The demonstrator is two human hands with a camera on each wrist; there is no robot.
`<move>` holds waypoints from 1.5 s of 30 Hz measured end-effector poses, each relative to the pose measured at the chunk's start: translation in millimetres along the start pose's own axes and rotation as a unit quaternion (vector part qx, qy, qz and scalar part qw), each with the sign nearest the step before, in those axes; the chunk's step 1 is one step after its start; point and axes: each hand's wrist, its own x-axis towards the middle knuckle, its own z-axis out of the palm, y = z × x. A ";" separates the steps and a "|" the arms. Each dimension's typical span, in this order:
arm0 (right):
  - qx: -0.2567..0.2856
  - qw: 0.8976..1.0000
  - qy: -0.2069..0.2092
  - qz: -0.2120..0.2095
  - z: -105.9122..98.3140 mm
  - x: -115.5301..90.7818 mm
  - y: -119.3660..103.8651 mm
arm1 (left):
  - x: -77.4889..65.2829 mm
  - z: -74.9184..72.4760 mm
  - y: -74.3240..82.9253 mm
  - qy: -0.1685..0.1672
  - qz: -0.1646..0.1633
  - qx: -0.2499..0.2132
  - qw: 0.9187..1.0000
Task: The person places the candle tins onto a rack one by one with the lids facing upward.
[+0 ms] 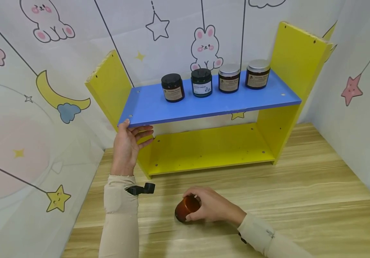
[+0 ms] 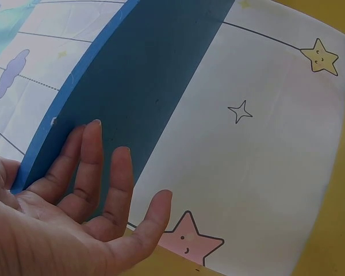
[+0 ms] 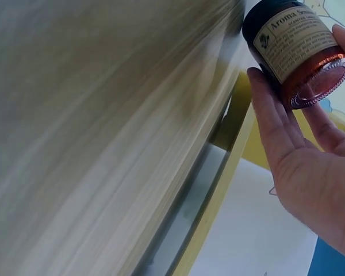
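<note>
My left hand (image 1: pixel 127 147) holds the front left corner of a blue shelf board (image 1: pixel 159 109), thumb on top and fingers loosely bent beneath. The left wrist view shows those fingers under the board's dark underside (image 2: pixel 144 86). My right hand (image 1: pixel 212 204) grips an amber glass candle jar (image 1: pixel 182 209) low over the wooden table; whether it touches the wood I cannot tell. Tilted, the jar has its dark lid towards the table and its glass base turned up. A beige label reading "Aroma" (image 3: pixel 293 43) shows in the right wrist view.
On the blue board stand several candle jars: one black-lidded (image 1: pixel 172 87), one green with a white label (image 1: pixel 201 83), and two silver-lidded, one of them (image 1: pixel 229 79) nearer the middle. Yellow side panels (image 1: pixel 296 57) and a yellow bottom board (image 1: pixel 204 147) frame the unit. Cartoon-print fabric (image 1: pixel 178 46) surrounds it.
</note>
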 end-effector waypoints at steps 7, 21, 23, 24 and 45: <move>0.007 1.000 -0.002 0.008 -6.8 -3.4 4.8 | 0.1 -0.7 -0.4 0.000 0.001 0.000 1.000; -0.021 0.999 -0.029 0.032 -17.1 -9.9 13.5 | -1.2 -0.8 -0.2 0.001 -0.002 -0.004 1.000; -0.034 0.999 -0.026 0.032 -18.5 -10.2 14.7 | -0.9 -0.8 -0.1 0.000 -0.001 -0.006 1.000; -0.042 0.998 -0.025 0.032 -19.4 -10.4 15.1 | -0.7 -0.7 -0.1 0.000 -0.001 -0.007 1.000; -0.141 0.989 -0.011 0.028 -19.0 -8.2 9.5 | 0.1 -0.3 0.4 0.001 -0.002 -0.003 1.000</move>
